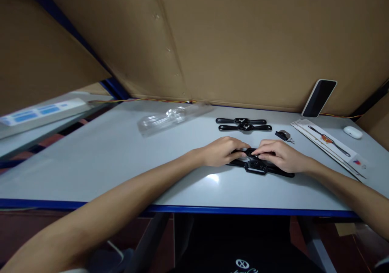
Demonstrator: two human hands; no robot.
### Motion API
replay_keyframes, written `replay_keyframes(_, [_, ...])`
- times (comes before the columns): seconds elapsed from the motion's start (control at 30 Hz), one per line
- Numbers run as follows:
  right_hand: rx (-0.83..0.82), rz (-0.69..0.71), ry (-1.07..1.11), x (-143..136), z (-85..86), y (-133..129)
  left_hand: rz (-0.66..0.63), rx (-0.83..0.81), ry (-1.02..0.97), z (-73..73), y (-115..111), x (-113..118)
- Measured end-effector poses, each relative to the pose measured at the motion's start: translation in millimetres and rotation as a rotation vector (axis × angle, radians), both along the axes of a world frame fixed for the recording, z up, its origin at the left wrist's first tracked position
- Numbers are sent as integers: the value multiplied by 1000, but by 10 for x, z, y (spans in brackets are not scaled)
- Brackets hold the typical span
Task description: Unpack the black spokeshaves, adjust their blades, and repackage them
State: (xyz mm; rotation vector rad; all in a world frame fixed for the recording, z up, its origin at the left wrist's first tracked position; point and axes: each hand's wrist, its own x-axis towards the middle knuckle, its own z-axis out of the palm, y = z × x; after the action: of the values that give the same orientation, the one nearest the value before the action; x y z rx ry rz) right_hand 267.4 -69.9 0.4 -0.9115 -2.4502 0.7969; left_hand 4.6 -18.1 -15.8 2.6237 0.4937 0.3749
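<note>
Two black spokeshave bodies lie side by side on the table before me; the front spokeshave (pixel 257 167) has its middle and right handle showing. My left hand (pixel 226 151) closes its thumb and fingers on the left side of the rear spokeshave (pixel 251 151). Over the middle of that rear tool, my right hand (pixel 278 155) is closed in a pinch; what sits between its fingertips is too small to make out. Behind my hands, two more black spokeshaves (pixel 244 127) lie parallel. Right of them are a small black part (pixel 282 135) and some metal pieces (pixel 291 140).
Printed cards (pixel 331 141) with a spokeshave picture lie at right, near a white earbud case (pixel 353 132). A phone (pixel 319 98) leans against the cardboard wall (pixel 243 42). Clear plastic packaging (pixel 170 119) lies back left. The table's blue edge (pixel 194 210) runs in front of me.
</note>
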Motion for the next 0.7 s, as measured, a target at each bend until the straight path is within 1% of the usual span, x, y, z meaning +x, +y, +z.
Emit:
replay_keyframes(0.1, [48, -16, -12, 14, -62, 25, -6, -4, -1, 10, -15, 2])
replay_keyframes(0.2, [121, -66, -25, 42, -124, 49, 28, 33, -4, 2, -11, 1])
replay_keyframes(0.3, [150, -45, -10, 58, -149, 20, 51, 75, 3, -20, 10, -4])
replay_keyframes(0.37, [182, -49, 12, 45, -146, -28, 56, 92, 3, -28, 18, -7])
replay_keyframes(0.5, [309, -135, 4, -20, -126, -112, 101, 92, 3, -17, 1, -8])
replay_keyframes(0.6, [419, -143, -46, -41, -112, -123, 158, 97, 54, -5, -17, -5])
replay_keyframes(0.7, [494, -159, -153, -11, -81, -121, 178, 155, 67, -7, -17, -7])
